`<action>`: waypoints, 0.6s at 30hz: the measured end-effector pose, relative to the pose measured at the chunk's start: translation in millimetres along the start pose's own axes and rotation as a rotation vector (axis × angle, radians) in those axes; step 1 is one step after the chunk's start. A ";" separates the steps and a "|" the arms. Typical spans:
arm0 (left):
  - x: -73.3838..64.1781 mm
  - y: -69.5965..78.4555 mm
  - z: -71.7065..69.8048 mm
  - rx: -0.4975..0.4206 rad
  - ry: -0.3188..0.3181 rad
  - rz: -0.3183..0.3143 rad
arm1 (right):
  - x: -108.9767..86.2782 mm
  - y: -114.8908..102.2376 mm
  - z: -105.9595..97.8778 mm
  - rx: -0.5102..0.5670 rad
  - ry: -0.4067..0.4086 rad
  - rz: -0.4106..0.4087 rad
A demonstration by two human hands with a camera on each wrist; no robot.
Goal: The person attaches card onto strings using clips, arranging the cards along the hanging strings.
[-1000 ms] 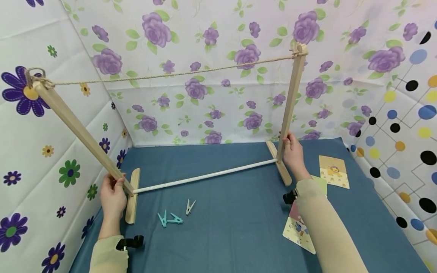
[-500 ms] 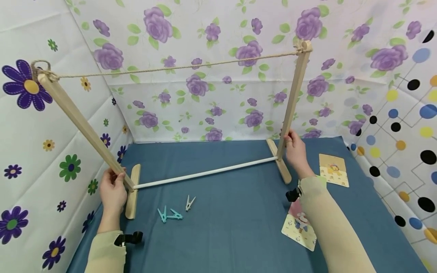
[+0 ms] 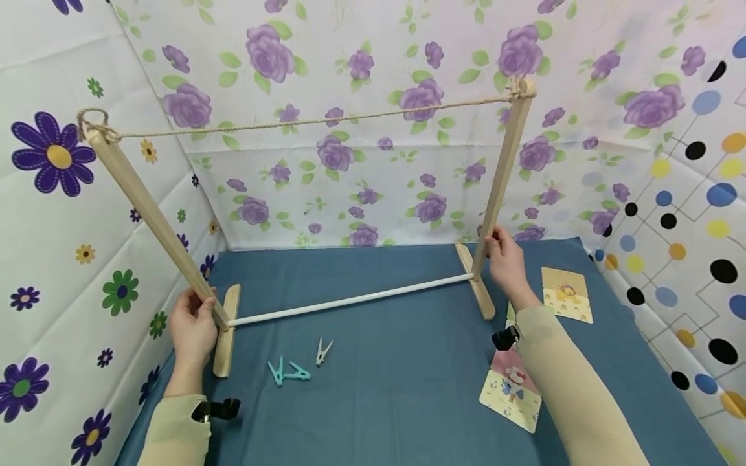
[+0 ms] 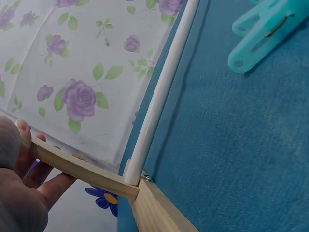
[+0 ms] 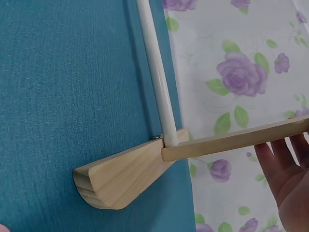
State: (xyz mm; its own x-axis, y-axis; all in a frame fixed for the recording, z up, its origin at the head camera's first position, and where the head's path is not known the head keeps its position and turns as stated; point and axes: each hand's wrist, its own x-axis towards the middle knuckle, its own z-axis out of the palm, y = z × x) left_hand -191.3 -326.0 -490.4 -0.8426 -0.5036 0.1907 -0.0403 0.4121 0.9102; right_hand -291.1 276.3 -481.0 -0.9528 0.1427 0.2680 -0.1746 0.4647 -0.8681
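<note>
Blue cloth (image 3: 396,401) | wooden frame (image 3: 355,299) between both hands (image 3: 194,330) (image 3: 508,265) | posts (image 3: 157,221) gripped low

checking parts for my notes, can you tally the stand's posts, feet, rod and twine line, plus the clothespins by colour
Long pale wooden posts: 2
Flat pale wooden feet: 2
Straight white round rod: 1
Thin tan twine line: 1
Small teal clothespins: 2
Small whitish clothespin: 1
Total: 9
</note>
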 end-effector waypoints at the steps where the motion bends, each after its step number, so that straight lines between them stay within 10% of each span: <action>1: 0.8 0.3 0.2 -0.001 -0.007 -0.003 | -0.7 -0.1 -0.4 0.001 0.001 0.001; 18: 24.1 7.0 15.5 -0.036 -0.061 0.024 | -11.0 2.0 -7.8 -0.001 0.045 0.015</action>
State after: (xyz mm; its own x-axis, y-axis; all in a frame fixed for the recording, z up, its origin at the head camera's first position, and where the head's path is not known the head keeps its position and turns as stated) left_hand -220.2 -323.5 -485.2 -0.8741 -0.4466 0.1910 -0.0011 0.3950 0.9187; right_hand -279.1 282.5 -482.4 -0.9433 0.1888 0.2730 -0.1596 0.4632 -0.8718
